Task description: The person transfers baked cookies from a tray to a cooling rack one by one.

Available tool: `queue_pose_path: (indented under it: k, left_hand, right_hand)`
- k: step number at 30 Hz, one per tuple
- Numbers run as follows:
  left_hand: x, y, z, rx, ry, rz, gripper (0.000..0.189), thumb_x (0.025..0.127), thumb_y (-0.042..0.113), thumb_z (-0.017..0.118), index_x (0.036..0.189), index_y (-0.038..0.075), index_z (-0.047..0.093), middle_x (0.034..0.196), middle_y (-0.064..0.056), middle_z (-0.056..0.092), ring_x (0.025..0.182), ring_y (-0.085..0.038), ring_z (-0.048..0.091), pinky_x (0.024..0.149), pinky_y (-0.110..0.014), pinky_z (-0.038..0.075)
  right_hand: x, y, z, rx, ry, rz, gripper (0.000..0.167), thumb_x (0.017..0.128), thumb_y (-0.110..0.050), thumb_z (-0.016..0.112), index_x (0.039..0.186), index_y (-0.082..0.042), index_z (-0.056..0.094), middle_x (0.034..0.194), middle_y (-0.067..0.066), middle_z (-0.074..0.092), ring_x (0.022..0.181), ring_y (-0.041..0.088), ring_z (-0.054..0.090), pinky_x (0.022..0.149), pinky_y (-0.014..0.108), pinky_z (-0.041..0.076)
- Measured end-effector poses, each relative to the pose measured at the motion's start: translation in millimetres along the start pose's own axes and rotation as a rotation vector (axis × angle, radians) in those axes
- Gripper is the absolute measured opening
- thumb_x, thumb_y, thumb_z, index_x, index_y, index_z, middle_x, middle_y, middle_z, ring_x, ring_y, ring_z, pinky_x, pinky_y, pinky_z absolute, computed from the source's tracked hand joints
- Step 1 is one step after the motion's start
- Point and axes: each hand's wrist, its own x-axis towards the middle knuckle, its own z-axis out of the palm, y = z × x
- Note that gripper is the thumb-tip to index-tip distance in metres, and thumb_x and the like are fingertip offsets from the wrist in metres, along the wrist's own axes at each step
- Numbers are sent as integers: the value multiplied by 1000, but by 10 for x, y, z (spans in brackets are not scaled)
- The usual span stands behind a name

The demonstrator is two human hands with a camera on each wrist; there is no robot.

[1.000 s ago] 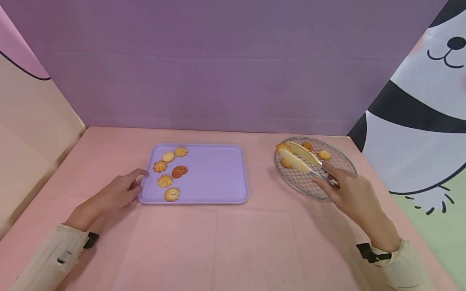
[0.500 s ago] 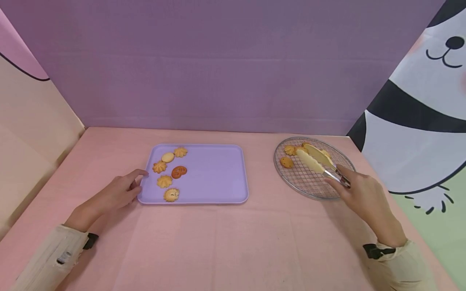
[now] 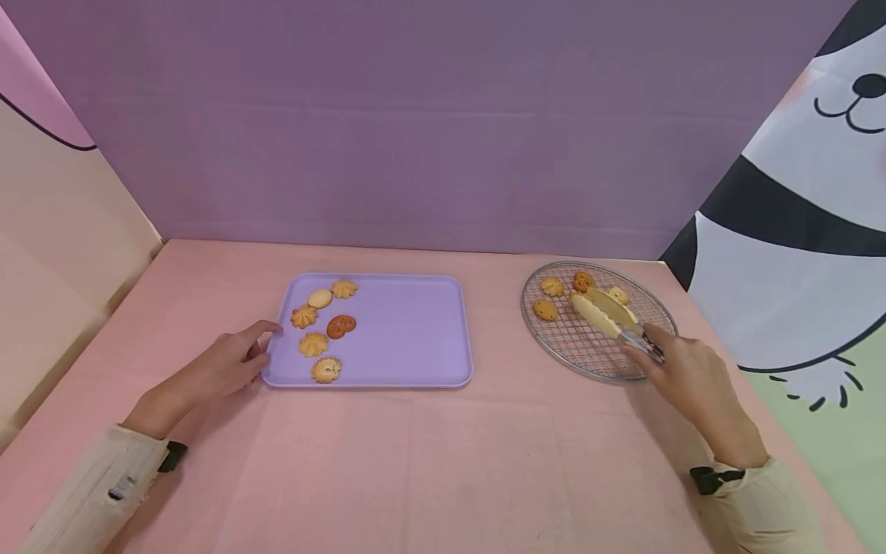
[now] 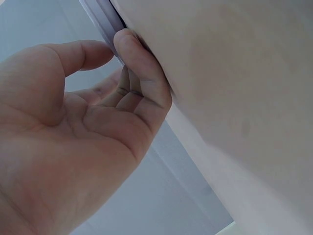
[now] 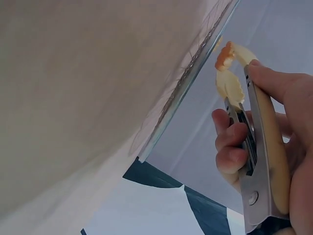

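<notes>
On the rack at the right, my right hand grips metal tongs with cream-coloured tips. In the right wrist view a small scalloped golden cookie sits between the tong tips. At the left, my left hand has bent fingers at the left rim of a lavender tray; the left wrist view shows thumb and a finger pinching that rim. Cookies lie along the tray's left part: flower-shaped ones, an oval one, a brown pretzel-shaped one and a face-marked one.
The round wire rack carries a flower-shaped cookie, an oval chip cookie, a pretzel-shaped cookie and a pale round cookie. Pink cloth covers the table, and a purple backdrop rises behind it.
My right hand has moved the tongs from the rack's left side rightward and slightly nearer, leaving the flower-shaped and pretzel-shaped cookies uncovered. My left hand and the tray have stayed put.
</notes>
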Motion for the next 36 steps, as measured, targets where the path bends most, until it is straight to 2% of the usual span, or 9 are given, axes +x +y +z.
queue_pose_path:
  k: [7,20,29,36]
  left_hand:
    - [4,6,-6,-2,-8,-1,41,97,2,54,137,-2,46,70,-1,52,59,-13,50,55,-25,42]
    - [10,-11,0,7,-11,-4,42,97,2,54,138,-2,45,71,-1,53,60,-13,51,55,-25,42]
    - [4,-3,-8,9,-11,4,42,97,2,54,138,-3,45,71,-2,53,59,-13,51,55,-25,43]
    - [-2,0,-17,7,-16,-3,43,97,2,54,139,-2,45,72,-2,53,61,-13,51,58,-25,43]
  right_hand:
    - [13,0,6,-21,-48,21,40,87,-25,77,108,6,64,69,22,63,49,27,53,41,46,39]
    - [13,-36,16,-38,-114,44,42,87,-29,77,109,4,65,71,21,65,52,29,55,41,43,38]
    - [-8,-38,12,-33,-121,50,34,86,-31,78,94,-2,63,57,4,50,48,24,47,41,38,30]
    - [-16,-38,11,-24,-133,66,39,85,-32,78,101,1,65,60,7,54,50,24,47,42,38,31]
